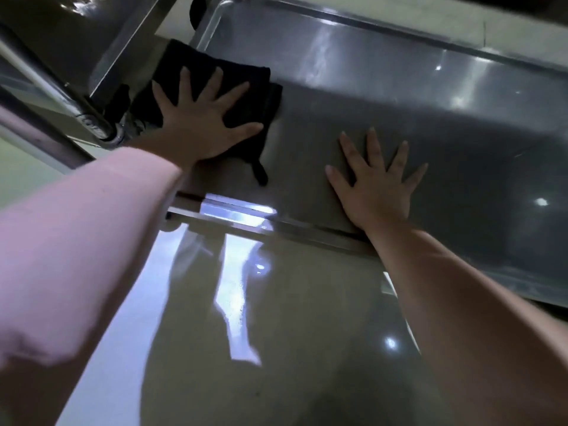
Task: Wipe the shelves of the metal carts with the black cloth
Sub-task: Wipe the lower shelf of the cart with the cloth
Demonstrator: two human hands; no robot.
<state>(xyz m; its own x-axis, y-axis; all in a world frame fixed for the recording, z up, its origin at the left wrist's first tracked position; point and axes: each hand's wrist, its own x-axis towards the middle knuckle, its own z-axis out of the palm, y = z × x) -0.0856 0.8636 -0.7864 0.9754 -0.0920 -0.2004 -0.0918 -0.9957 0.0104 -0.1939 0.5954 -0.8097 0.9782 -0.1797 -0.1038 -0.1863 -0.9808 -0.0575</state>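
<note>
A folded black cloth (246,78) lies at the left end of a low steel cart shelf (399,96). My left hand (203,121) presses flat on the cloth with its fingers spread wide. A thin loop of the cloth (261,175) sticks out toward the shelf's front edge. To the right, my right hand (378,182) rests flat on the bare metal with its fingers splayed, holding nothing. A pink sleeve covers my left arm; the right forearm is bare.
The shelf's raised front lip (276,224) runs under my wrists. A metal post and joint (101,124) of a cart stand at the left, with a higher shelf (116,50) above. Glossy floor (276,348) fills the foreground. A curved tube (212,23) rises at the shelf's far left corner.
</note>
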